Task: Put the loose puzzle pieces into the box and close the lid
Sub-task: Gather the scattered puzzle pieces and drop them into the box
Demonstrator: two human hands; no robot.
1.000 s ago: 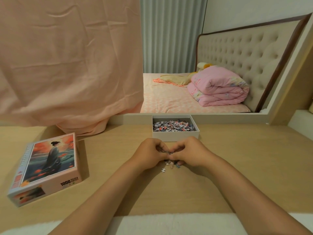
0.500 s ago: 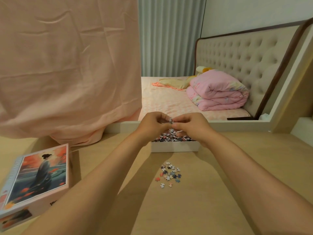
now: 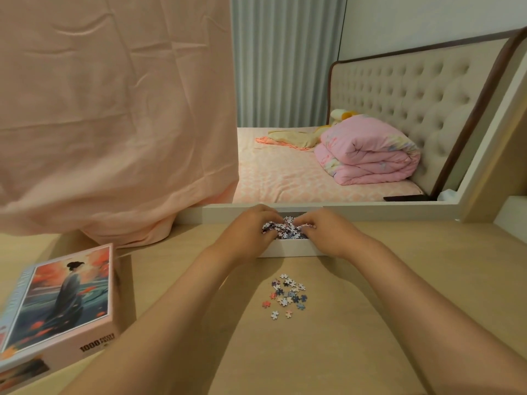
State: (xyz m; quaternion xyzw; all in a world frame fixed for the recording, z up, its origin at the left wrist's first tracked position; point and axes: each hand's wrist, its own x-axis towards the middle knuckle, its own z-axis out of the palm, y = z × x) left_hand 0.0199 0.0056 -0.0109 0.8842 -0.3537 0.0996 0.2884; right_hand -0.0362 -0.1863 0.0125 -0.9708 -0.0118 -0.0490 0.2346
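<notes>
Over box (image 3: 288, 249), L hand (image 3: 251, 230) & R hand (image 3: 328, 233) fingers curl into pieces (image 3: 286, 228); can't tell if gripping.

Hands: 2, left (image 3: 251, 232) and right (image 3: 328, 235). Box (image 3: 288, 249): 1, white, open. Lid (image 3: 60, 303): 1, printed. Loose pieces (image 3: 286, 295) on table (image 3: 399, 280): roughly 20, clustered, exact count unclear. Piece heap (image 3: 288, 228) at box: 1, pieces uncountable. Folded quilt (image 3: 368, 155): 1. Hanging cloth (image 3: 114, 124): 1.

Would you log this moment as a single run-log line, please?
left hand, right hand: in box, grip unclear | loose pieces: cluster on table before box | lid: off, at left
</notes>
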